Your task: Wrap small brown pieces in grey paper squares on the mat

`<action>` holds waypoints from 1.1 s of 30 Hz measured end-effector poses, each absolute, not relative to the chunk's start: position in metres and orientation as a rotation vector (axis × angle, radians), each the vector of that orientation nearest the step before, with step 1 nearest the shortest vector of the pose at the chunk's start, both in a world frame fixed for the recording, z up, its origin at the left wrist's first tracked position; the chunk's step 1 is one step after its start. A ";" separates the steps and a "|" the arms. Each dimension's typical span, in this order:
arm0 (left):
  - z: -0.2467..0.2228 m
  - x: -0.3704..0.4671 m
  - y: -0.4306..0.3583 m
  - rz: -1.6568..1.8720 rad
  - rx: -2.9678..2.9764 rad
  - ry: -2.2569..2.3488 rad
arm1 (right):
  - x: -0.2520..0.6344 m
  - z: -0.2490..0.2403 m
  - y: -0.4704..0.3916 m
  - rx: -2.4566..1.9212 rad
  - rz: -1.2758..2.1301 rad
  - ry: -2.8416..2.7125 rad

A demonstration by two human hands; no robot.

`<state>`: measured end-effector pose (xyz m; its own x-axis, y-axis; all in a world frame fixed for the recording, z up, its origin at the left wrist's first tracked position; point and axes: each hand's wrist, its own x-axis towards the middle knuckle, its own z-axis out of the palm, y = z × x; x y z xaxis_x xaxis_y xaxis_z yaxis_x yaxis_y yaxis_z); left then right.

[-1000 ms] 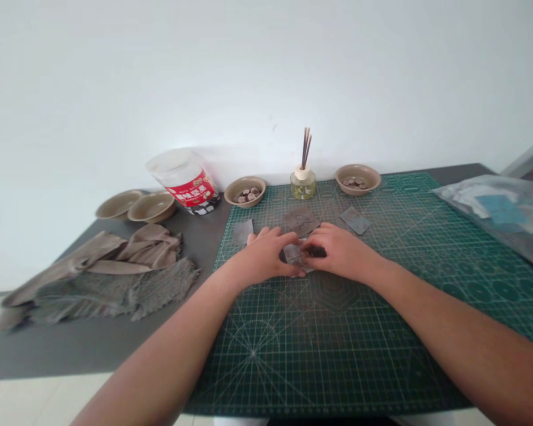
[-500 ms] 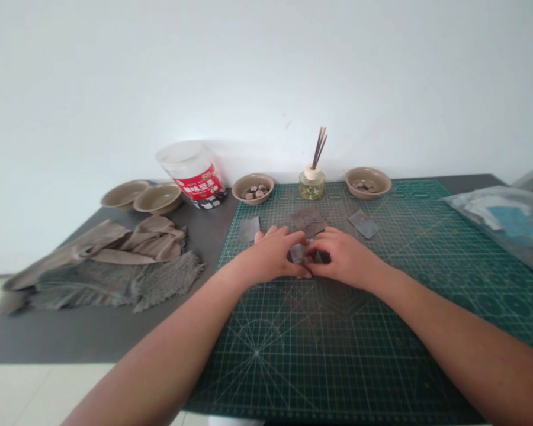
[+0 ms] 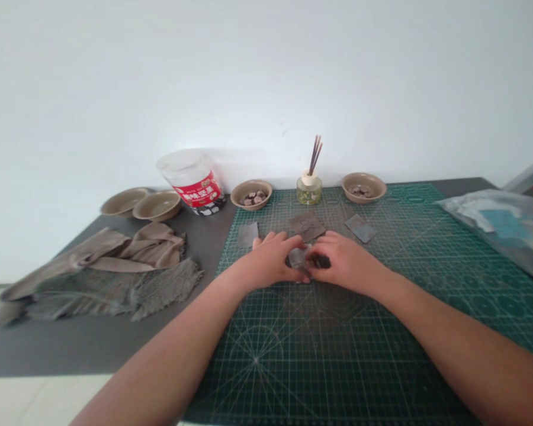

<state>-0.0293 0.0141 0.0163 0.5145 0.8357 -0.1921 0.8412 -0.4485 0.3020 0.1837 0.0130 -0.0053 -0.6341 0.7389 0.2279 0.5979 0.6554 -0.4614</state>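
Curving around a grey piece (image 3: pixel 298 257) on the mat (image 3: pixel 328 355), the left hand (image 3: pixel 273 258) has thumb and fingers parted, touching its edge; the right hand (image 3: pixel 340 260) pinches fingertips nearly together there, any grip unclear.

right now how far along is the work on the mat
Looks done: three flat pieces laid out on the mat. In hand: the left hand and right hand are at another grey piece. Maybe left: brown bits in two bowls; how many count, I can't tell.
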 end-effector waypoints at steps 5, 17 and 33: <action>0.015 -0.030 0.014 -0.007 2.400 1.388 | 0.188 -0.004 0.011 -1.136 0.473 -2.438; 0.016 -0.029 0.013 -0.029 2.380 1.412 | 0.189 -0.004 0.011 -0.997 0.539 -2.512; 0.015 -0.030 0.013 -0.008 2.384 1.404 | 0.190 -0.007 0.012 -1.090 0.453 -2.492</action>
